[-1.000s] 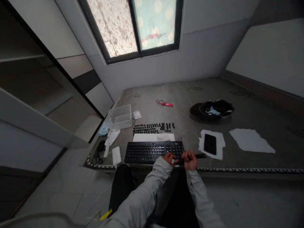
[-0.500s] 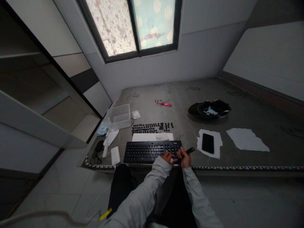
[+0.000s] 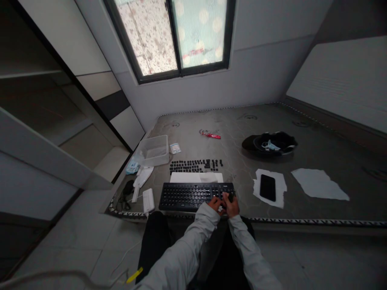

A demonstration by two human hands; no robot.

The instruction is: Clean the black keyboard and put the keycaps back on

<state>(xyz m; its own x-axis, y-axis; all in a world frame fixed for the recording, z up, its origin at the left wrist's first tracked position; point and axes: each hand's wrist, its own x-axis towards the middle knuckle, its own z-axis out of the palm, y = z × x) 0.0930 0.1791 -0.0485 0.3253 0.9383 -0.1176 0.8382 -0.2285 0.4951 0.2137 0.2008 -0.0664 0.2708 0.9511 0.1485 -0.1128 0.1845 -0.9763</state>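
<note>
Keyboard point(image 3: 181, 196), long and black, lies flat near the front edge of the grey bed point(image 3: 232, 125), with both hands at its right end. On the left sit a black thing with a cord point(image 3: 128, 188) and, behind it, a clear plastic box point(image 3: 155, 152). Next come a white block point(image 3: 148, 200) and a small packet point(image 3: 175, 148) farther back. Little black keys point(image 3: 187, 166) lie in rows behind a white sheet point(image 3: 181, 177). A red thing point(image 3: 213, 136) lies beyond them. The left hand point(image 3: 215, 204) has bent fingers; a white bit point(image 3: 220, 209) shows by their tips, but I cannot tell if its grip pinches it. Close beside it, the right hand point(image 3: 231, 206) wraps its grip around a dark stick point(image 3: 231, 196). Farther right, a black cap point(image 3: 252, 143) holds a blue mask point(image 3: 271, 146), a black phone point(image 3: 267, 187) lies on torn paper point(image 3: 281, 186), and another white piece point(image 3: 320, 185) lies last.
</note>
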